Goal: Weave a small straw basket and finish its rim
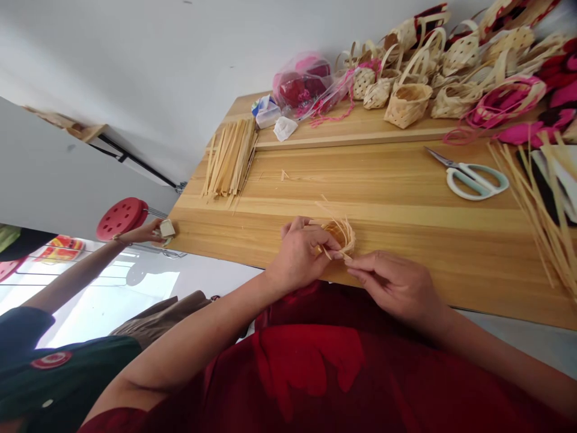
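Basketwork (334,230) near the edge of the table (270,225) looks partly formed — rounded body shaped, some strands (348,233) loose — left hand (301,249) gripping its side, right hand (399,279) pinching a strip (346,257) between thumb and forefinger.

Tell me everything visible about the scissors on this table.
The scissors have slim grey, metal-looking blades and white and pale blue-green handles, plastic by their look, with two large finger loops. They lie flat on the wooden table, beyond the person's right hand, blades together or nearly so and pointing away to the upper left. The tip reaches close to the raised ledge; whether it touches is unclear. No hand touches them.
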A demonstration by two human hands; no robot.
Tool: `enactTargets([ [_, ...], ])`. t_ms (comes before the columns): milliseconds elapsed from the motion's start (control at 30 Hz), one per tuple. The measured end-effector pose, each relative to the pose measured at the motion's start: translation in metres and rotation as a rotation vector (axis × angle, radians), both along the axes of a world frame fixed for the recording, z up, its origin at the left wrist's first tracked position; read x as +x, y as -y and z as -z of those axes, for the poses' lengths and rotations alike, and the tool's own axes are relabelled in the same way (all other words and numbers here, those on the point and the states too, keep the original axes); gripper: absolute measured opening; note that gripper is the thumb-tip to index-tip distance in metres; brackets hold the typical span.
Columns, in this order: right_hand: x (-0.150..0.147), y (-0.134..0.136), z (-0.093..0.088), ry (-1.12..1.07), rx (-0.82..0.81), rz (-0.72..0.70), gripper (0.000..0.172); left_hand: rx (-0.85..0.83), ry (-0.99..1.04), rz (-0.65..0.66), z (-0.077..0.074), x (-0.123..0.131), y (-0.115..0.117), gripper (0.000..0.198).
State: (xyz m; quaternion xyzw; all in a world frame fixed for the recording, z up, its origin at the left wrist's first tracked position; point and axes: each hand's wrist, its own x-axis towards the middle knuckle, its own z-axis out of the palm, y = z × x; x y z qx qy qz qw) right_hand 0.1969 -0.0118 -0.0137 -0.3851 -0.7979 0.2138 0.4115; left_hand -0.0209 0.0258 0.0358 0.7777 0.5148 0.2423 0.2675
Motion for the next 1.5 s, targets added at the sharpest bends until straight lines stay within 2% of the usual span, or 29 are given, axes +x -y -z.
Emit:
enactTargets([
  [67,-0.005,0.002,-0.005,-0.081,-0.255,0.111,0.005,0.006,-0.008,0.010,0.001,-0.001,-0.001,0.011],
  [167,-0.009,0.000,-0.008,-0.201,-0.590,0.156,0.014,0.039,-0.032,0.030,0.004,-0.002,0.001,0.011],
  [267,-0.009,-0.005,-0.007,-0.219,-0.713,0.149,0.020,0.141,-0.039,0.080,0.008,-0.002,0.003,0.010],
  [367,-0.011,-0.009,-0.003,-0.209,-0.706,0.203,0.022,0.221,-0.038,0.110,0.012,-0.003,0.003,0.010],
  [433,-0.013,-0.010,-0.001,-0.210,-0.694,0.216,0.022,0.211,-0.043,0.117,0.013,-0.005,0.000,0.012],
  [633,-0.014,-0.008,-0.004,-0.170,-0.596,0.136,0.021,0.140,-0.046,0.123,0.009,-0.007,-0.004,0.013],
  [700,-0.014,-0.007,-0.007,-0.122,-0.566,0.117,0.020,0.145,-0.025,0.093,0.009,-0.004,-0.003,0.018],
  [767,-0.014,-0.007,-0.010,-0.094,-0.555,0.106,0.018,0.144,-0.004,0.036,0.009,0.000,-0.002,0.013],
  [867,-0.013,-0.008,-0.011,-0.119,-0.613,0.120,0.018,0.129,0.001,-0.020,0.010,0.005,-0.002,0.011],
  [1000,-0.012,-0.010,-0.015,-0.121,-0.712,0.092,0.025,0.116,-0.001,-0.014,0.008,0.006,-0.003,0.013],
  [1233,-0.007,-0.012,-0.032,0.211,-0.351,0.062,0.015,0.090,-0.040,0.034,0.003,0.005,-0.002,0.011],
  [1500,-0.005,-0.010,-0.027,0.229,-0.295,0.036,0.016,0.018,0.003,0.104,0.000,0.001,-0.005,0.010],
])
